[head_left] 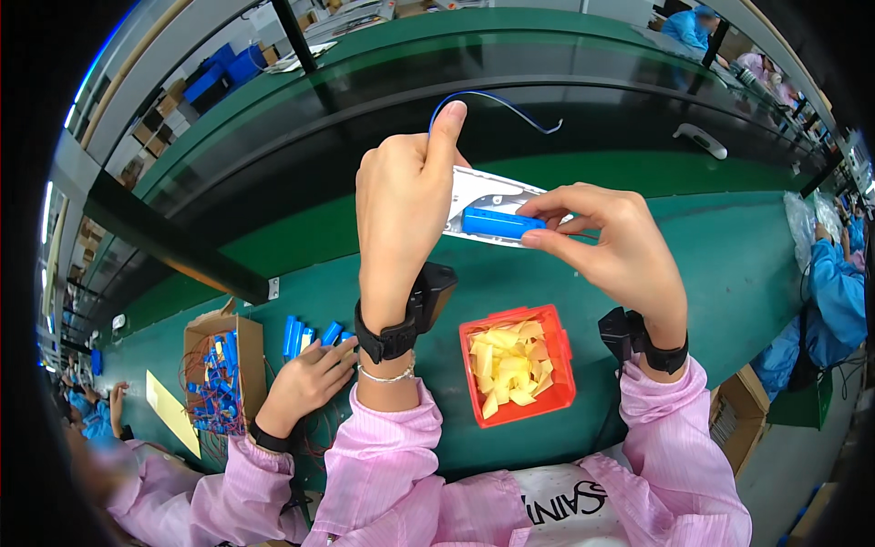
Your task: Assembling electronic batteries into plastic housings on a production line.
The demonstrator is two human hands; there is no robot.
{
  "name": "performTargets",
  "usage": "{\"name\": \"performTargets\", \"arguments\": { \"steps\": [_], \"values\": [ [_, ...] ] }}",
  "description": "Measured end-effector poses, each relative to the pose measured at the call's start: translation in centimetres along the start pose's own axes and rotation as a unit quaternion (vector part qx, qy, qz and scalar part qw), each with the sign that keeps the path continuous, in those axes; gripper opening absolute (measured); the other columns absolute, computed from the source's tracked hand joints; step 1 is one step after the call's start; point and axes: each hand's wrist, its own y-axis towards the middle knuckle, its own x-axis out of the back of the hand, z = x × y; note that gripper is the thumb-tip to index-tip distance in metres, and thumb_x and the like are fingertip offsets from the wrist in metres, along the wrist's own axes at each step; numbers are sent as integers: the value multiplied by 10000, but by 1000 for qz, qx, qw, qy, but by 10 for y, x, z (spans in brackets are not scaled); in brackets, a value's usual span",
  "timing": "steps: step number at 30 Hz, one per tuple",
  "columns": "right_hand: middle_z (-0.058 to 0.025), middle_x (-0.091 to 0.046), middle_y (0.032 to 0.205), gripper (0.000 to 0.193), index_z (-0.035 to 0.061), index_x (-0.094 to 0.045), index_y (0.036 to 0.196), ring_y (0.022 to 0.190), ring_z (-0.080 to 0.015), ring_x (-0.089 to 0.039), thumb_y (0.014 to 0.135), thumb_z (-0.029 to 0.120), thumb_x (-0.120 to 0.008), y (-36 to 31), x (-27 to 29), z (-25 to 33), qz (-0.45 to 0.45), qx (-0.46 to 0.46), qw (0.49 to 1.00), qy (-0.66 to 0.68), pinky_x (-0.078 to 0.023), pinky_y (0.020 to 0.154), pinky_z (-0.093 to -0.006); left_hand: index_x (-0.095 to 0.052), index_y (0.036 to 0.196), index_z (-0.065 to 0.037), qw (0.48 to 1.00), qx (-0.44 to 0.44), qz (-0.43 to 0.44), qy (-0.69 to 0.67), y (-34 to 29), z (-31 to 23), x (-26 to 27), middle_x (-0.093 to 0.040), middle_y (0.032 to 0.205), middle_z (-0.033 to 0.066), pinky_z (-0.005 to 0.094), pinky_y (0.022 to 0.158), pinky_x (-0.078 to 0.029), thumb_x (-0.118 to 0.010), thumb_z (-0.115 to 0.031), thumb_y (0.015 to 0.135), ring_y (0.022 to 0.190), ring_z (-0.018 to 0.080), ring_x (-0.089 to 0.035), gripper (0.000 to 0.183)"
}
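Blue cylindrical battery (497, 222) juts from pinched fingertips of your right hand (622, 235); your left hand (401, 187), thumb raised, clasps white casing (476, 188).

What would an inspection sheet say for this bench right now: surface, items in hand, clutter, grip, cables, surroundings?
Surface: green tabletop, partly covered near the person.
Items in hand: white shell, with a blue cylinder at its open side.
Clutter: red bin of yellow pieces; cardboard box of wired blue cells; loose blue cylinders beside it.
Grip: left hand holds the shell; right hand has thumb and fingers at the cylinder's end.
Cables: blue-and-white wire arcs above the left hand; its attachment is hidden.
Surroundings: co-worker's hand by the loose cylinders; person in blue at far right.
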Motion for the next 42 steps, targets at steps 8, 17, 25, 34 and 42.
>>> {"name": "performTargets", "arguments": {
  "steps": [8, 17, 25, 34, 42],
  "values": [
    [-165, -689, 891, 221, -53, -695, 1024, 756, -248, -688, 840, 69, -716, -1, -6, 0, -21, 12, 1000, 2, -562, 711, -331, -704, 652, 44, 1000, 6, -13, -9, 1, 0, -3, -580, 489, 75, 265, 487, -403, -524, -529, 971, 462, 104, -525, 680],
    [-143, -662, 887, 200, -44, -718, 1019, 793, -237, -691, 844, 54, -716, 0, -5, 2, -37, -70, 995, 66, -569, 724, -325, -702, 663, 51, 999, 36, 18, -35, 3, 1, 0, -594, 509, 68, 254, 485, -405, -538, -526, 966, 465, 94, -523, 672],
    [-97, -652, 876, 219, -9, -743, 1021, 777, -182, -652, 803, 15, -746, 0, -12, 3, -76, -21, 997, 13, -529, 701, -303, -713, 691, 52, 995, 64, -11, -75, 4, 7, -2, -608, 534, 65, 245, 485, -407, -564, -507, 961, 475, 84, -526, 638],
    [-98, -630, 956, 291, -17, -691, 1095, 858, -239, -613, 806, -4, -719, -1, -21, 3, -66, 150, 975, -151, -505, 733, -361, -708, 673, 47, 991, 43, -71, -105, 5, 8, 1, -625, 548, 79, 253, 504, -423, -536, -473, 983, 490, 109, -555, 629],
    [-136, -586, 1012, 342, -68, -617, 1105, 945, -290, -572, 835, 118, -714, -5, -5, 11, -35, 214, 958, -190, -500, 803, -372, -721, 674, 41, 989, 50, -75, -119, 2, 0, 3, -635, 539, 87, 284, 543, -462, -518, -483, 983, 502, 142, -590, 641]
  ]
}}
